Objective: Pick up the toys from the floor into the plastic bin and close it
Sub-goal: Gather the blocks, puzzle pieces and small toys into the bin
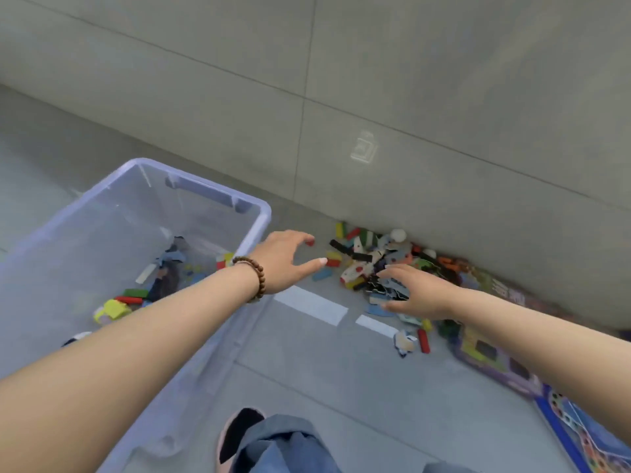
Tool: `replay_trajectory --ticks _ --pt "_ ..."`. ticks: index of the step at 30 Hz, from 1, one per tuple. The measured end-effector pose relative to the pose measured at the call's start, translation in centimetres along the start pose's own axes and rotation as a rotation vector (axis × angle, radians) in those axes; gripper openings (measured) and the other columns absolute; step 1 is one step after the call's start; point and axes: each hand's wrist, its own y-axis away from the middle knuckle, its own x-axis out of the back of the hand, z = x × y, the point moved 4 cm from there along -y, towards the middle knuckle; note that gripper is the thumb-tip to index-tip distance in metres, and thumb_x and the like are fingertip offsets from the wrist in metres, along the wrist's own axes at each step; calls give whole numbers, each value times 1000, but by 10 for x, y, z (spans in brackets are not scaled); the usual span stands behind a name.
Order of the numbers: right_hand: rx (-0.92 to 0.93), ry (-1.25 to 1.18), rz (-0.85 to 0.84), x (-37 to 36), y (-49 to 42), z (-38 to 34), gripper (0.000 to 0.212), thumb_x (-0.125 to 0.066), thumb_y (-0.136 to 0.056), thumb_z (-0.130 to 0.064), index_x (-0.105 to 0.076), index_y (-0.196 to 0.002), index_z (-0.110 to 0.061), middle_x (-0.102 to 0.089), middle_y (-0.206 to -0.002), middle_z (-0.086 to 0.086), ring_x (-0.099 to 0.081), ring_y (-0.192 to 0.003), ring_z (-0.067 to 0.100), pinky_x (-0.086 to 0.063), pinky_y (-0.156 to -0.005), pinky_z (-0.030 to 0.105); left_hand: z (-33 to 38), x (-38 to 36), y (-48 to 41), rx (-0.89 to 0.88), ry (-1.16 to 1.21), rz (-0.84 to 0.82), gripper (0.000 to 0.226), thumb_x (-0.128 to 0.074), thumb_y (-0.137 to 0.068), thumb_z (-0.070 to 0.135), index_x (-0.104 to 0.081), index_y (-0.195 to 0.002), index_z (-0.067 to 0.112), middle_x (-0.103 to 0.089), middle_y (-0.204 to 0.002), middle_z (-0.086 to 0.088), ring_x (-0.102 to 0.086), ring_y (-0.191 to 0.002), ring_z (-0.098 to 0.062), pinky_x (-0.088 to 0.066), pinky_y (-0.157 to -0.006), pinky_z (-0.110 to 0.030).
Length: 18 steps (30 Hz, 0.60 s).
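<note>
Left hand (283, 261) by bin rim (263, 213), right hand (420, 295) over toys (360, 264), each grip released

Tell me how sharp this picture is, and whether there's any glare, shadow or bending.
Head view: soft, even light with no hard shadows; the toy pile, left hand and right hand look slightly smeared; seams in the wall run tilted under the wide lens; a faint pale patch shows on it; the clear sides of the bin look hazy.

One bin (260, 213), one bracelet (253, 275), two strips (310, 305) and two hands, left hand (284, 261) and right hand (420, 295), are seen; toys (368, 264) are piled uncounted.
</note>
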Motion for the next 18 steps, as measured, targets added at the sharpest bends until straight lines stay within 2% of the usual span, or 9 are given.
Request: replay_trajectory --ticks 3,9,14,18 --pt "-106 -52 -35 -33 5 61 71 -60 -87 -42 -24 -146 -25 -22 -155 -2 -31 -138 17 -29 -110 29 22 -53 -24 -22 5 -91 60 -47 -90 50 -35 -141 20 -36 -147 0 -30 -137 -17 -27 -110 -31" --pt "-257 -281 -75 -121 -11 161 77 -67 -82 -40 -28 -146 -20 -25 -153 3 -31 -138 21 -27 -111 28 32 -190 -72 38 -109 -380 63 -51 -87 52 -35 -140 23 -34 -148 -2 -35 -133 -20 -32 -110 -35" --pt "-341 -543 100 -176 -30 201 67 -71 -80 -32 -40 -138 -20 -40 -143 2 -44 -126 19 -38 -103 29 41 -269 -99 36 -152 -459 66 -57 -84 51 -34 -140 25 -35 -146 -1 -37 -131 -19 -35 -107 -35" --pt "-437 -690 323 -204 -45 221 53 -74 -78 -30 -53 -124 -13 -53 -125 4 -54 -110 18 -42 -92 24 49 -310 -119 48 -144 -350 71 -62 -77 56 -39 -136 24 -40 -139 -1 -38 -127 -20 -39 -103 -36"
